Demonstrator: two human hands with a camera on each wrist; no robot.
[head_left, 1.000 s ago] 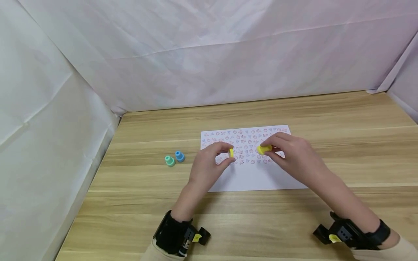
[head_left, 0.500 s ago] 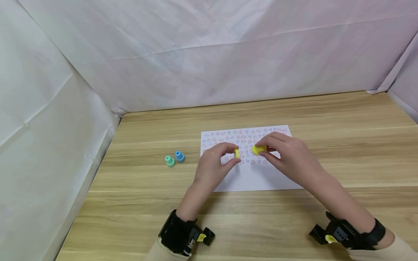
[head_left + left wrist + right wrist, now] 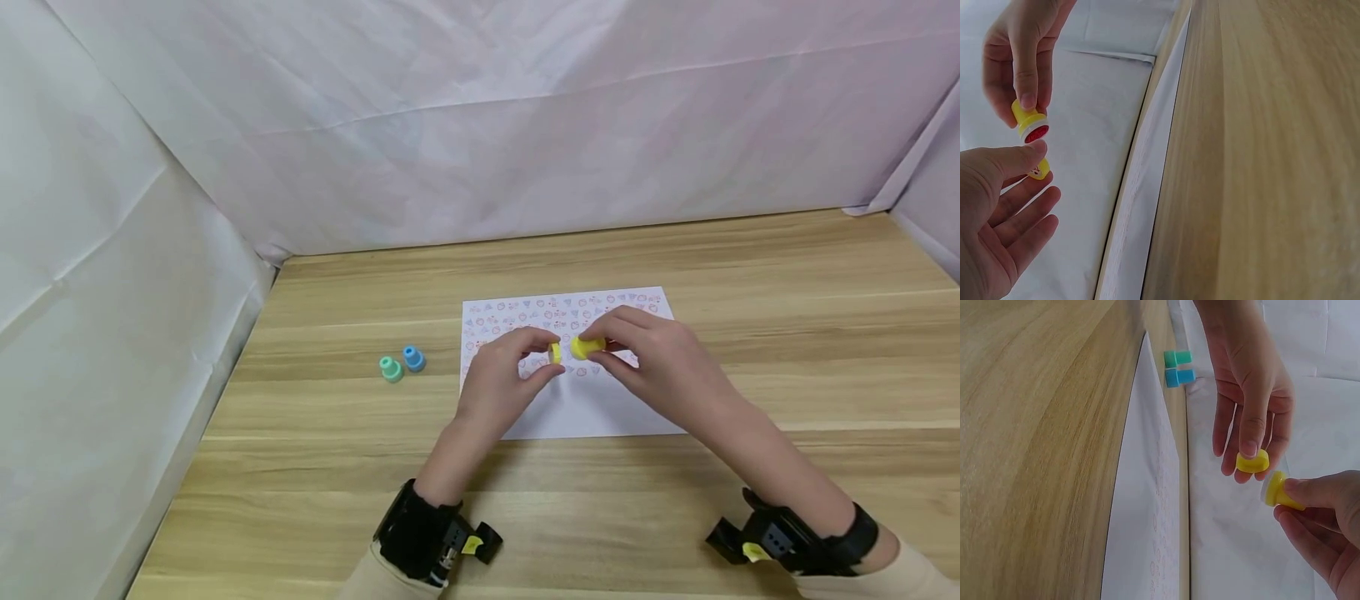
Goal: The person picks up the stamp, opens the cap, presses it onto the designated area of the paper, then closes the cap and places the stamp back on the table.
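Above a white paper sheet printed with small red and blue marks (image 3: pixel 577 400), the left hand (image 3: pixel 502 387) pinches a small yellow plastic cap (image 3: pixel 555 353), while right-hand fingers (image 3: pixel 626 333) grip a yellow plastic stamp (image 3: pixel 587 346), its red face turned toward the cap, apparently for recapping.

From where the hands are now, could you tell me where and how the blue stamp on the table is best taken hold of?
Pinch the blue stamp at its narrower upper part, coming straight down from above. It stands upright on a wider base, so the top is free. The green stamp sits close at its left, so set the fingers front and back, not left and right. The left hand is nearer, though it holds a yellow cap.
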